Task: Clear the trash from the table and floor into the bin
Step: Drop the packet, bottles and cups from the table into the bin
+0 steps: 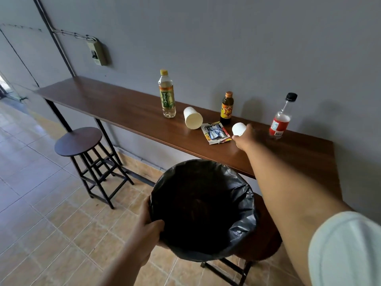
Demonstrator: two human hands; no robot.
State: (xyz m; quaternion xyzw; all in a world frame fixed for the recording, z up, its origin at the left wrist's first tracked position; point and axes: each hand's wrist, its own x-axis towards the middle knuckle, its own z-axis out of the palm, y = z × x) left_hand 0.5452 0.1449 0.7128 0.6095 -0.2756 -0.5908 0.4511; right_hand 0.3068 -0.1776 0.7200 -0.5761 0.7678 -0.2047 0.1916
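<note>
My left hand (148, 230) grips the near rim of a bin (243, 207) lined with a black bag, held up below the table edge. My right hand (245, 138) reaches over the long wooden table (123, 112) and closes around a small white paper cup (238, 128). Another white cup (192, 120) lies on its side to the left. Flat snack wrappers (216, 133) lie between the cups. A tea bottle (167, 94), a small brown bottle (226, 109) and a red-labelled bottle (281, 118) stand along the wall.
A round dark stool (78, 141) stands at the left under the table. A second stool (266, 240) sits beneath the bin. Tiled floor (51, 213) spreads to the left. A grey wall with an electrical box (97, 52) backs the table.
</note>
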